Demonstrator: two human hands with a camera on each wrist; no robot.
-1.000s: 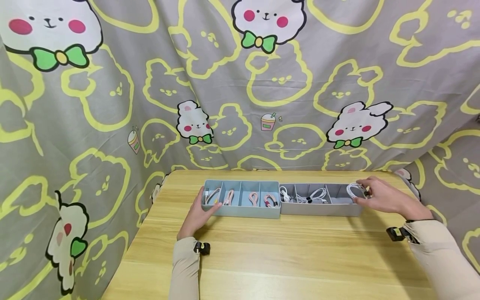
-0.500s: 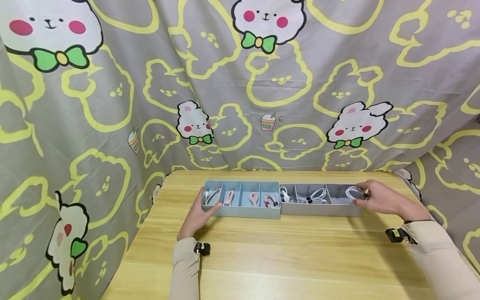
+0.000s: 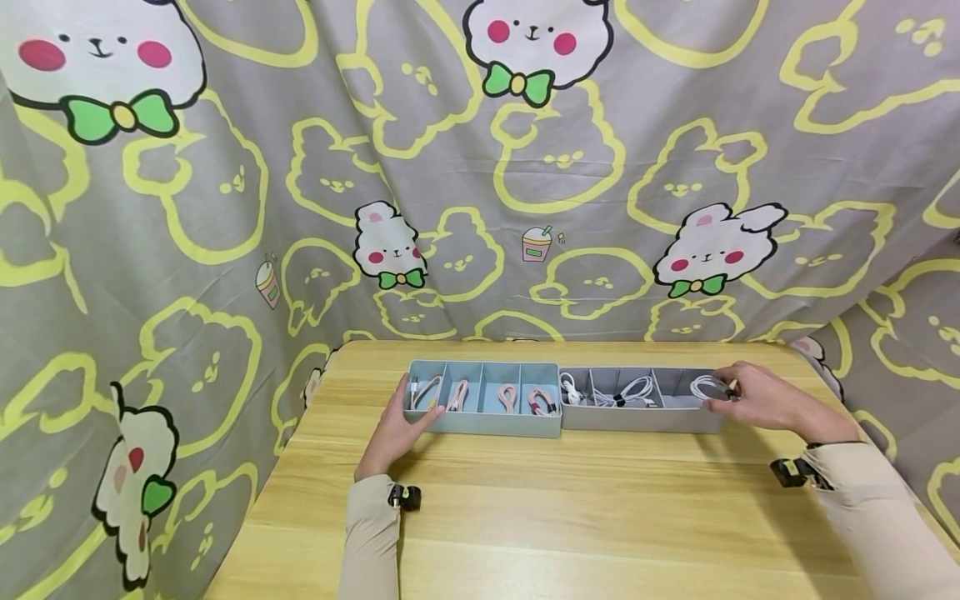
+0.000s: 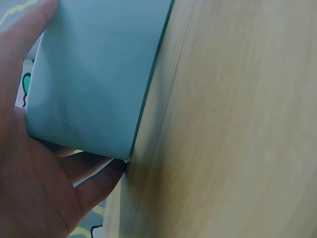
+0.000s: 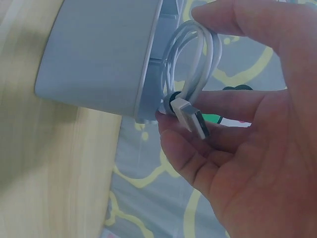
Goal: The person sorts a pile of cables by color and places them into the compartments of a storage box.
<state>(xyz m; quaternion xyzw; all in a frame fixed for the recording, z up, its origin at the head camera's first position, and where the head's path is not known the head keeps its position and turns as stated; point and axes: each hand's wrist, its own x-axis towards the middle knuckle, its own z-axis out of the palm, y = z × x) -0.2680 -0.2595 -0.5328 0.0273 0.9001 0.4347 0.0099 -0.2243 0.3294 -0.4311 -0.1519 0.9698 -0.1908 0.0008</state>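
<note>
My right hand [image 3: 765, 400] holds a coiled white USB cable [image 3: 705, 386] at the right end of the grey divided box [image 3: 645, 419]. In the right wrist view, the cable's metal plug [image 5: 201, 126] points toward the palm and a dark tie circles the coil. The coil stands at the box's rim, between thumb and fingers. My left hand [image 3: 393, 433] grips the left end of the blue-green divided box [image 3: 495, 425], thumb over the front rim. Seen from the left wrist, the fingers [image 4: 101, 186] bend round that box's end wall [image 4: 94, 74].
The two boxes stand end to end near the back of the wooden table [image 3: 555, 508]. Pink cables [image 3: 507, 397] lie in the blue-green box, and white cables [image 3: 633, 390] in the grey one. A patterned curtain [image 3: 465, 167] hangs behind the table.
My right hand has sunk slightly, bringing the white cable a little lower against the grey box's right end. The left hand stays on the blue-green box.
</note>
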